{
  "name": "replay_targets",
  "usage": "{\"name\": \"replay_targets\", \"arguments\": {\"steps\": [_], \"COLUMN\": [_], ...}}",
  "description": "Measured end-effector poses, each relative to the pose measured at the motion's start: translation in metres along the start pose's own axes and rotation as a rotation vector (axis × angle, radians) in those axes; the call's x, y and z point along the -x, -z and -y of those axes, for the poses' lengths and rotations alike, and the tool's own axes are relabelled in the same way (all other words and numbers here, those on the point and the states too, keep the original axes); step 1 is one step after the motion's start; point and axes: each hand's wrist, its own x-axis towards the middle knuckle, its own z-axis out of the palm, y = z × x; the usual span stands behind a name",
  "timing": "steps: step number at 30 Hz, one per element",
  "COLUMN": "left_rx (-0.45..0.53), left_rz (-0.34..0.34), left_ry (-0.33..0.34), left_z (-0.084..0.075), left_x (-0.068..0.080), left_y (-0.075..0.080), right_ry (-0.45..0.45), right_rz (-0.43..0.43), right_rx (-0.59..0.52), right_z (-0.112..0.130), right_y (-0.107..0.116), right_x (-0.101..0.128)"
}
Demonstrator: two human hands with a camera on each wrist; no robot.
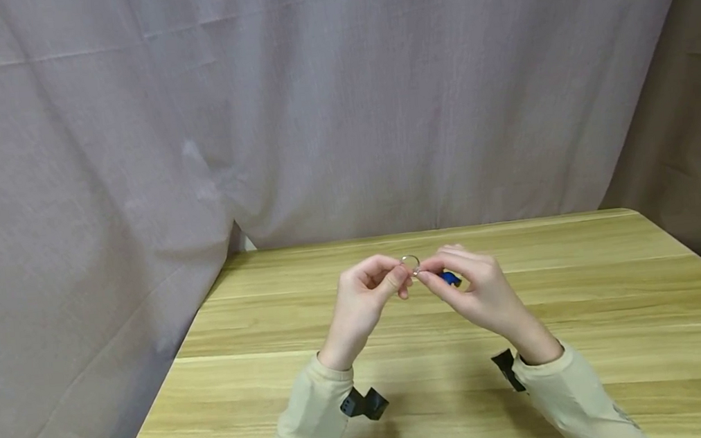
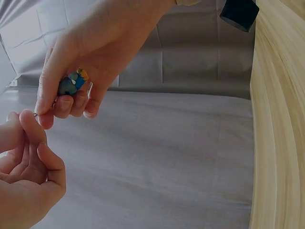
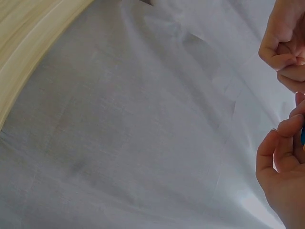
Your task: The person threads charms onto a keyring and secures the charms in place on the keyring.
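Note:
Both hands are raised above the wooden table (image 1: 584, 310), fingertips meeting at a small metal key ring (image 1: 410, 263). My left hand (image 1: 387, 282) pinches the ring between thumb and forefinger. My right hand (image 1: 439, 274) pinches the ring's other side and has a small blue figure charm (image 1: 452, 278) tucked under its curled fingers. In the left wrist view the blue charm (image 2: 73, 83) with a yellow top shows inside the right hand (image 2: 71, 102), and the left hand's fingers (image 2: 28, 138) touch a bit of the ring (image 2: 35, 114). The right wrist view shows only the edges of both hands (image 3: 286, 62).
A grey cloth backdrop (image 1: 315, 97) hangs behind the table and falls past its left edge. Black wrist camera mounts (image 1: 363, 404) sit under both beige sleeves. A brown wall (image 1: 692, 112) stands at the right.

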Motion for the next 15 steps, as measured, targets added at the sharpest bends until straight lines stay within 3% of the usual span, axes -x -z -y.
{"name": "replay_targets", "arguments": {"steps": [8,15], "left_rx": [-0.022,-0.018], "left_rz": [0.002,0.024], "left_ry": [0.002,0.005], "left_z": [-0.0018,-0.0013], "left_x": [0.0019,0.0014], "left_y": [-0.0007,-0.0008], "right_ry": [0.037,0.072], "right_rz": [0.048,0.038], "right_rx": [0.066,0.132], "right_z": [-0.0026,-0.0042], "right_y": [0.0006,0.0012], "right_x": [0.0007,0.0009]}}
